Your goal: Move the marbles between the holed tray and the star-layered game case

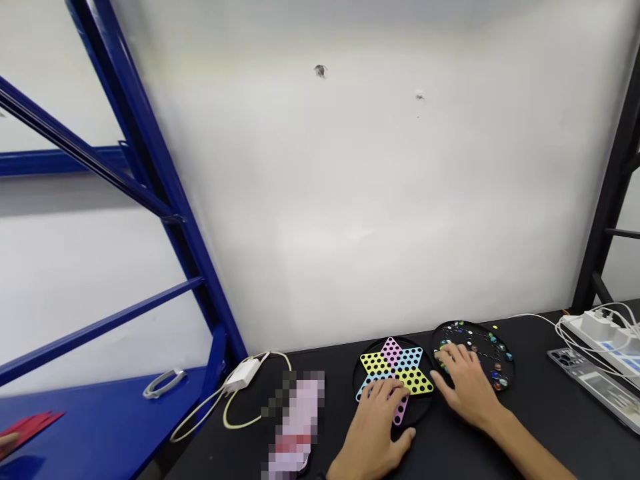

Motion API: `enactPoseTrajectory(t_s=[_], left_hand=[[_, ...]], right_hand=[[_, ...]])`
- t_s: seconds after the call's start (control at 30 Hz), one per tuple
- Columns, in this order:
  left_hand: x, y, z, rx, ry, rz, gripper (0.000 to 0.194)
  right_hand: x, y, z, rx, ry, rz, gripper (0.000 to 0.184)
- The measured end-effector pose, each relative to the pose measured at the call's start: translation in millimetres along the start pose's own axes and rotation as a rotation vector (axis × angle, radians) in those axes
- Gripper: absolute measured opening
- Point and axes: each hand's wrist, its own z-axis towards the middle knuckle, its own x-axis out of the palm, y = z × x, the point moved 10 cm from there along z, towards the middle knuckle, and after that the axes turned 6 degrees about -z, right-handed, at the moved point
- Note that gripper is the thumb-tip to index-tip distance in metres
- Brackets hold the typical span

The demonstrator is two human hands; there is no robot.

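My left hand [375, 430] lies over the near part of a star-shaped Chinese checkers board [417, 381]. Its fingers are stretched out across the coloured, holed surface, with the thumb apart. The board sits in a round black tray and has pink, yellow and blue points; my fingers cover part of the near side. To the right, my right hand [467, 387] is open over the left part of a round black tray [435, 330], fingers slightly bent and thumb apart. Several glass marbles [495, 340] lie along that tray's edge. Whatever is under the fingertips is hidden.
On the left lie a pixelated phone-like object [300, 420] and a white adapter [243, 375] with its cable. A grey phone [595, 387] and a power strip [605, 333] are at right. Another person's hand [7, 443] is by red material on the blue table [100, 413].
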Motion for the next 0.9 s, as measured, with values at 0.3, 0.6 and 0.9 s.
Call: enactPoseTrajectory(t_s=[0.3,0.6,0.9], left_hand=[[8.3,-7,1,0.058,-0.015,0.023,0.036],[9.4,-3,2,0.025,-0.082,0.013,0.022],[10.4,-3,2,0.028,-0.082,0.002,0.022]], right_hand=[[15,62,-20,-0.137,0.234,0.322,0.021],[18,58,-18,-0.085,0.267,0.384,0.025],[20,56,-18,-0.068,0.285,0.402,0.026]])
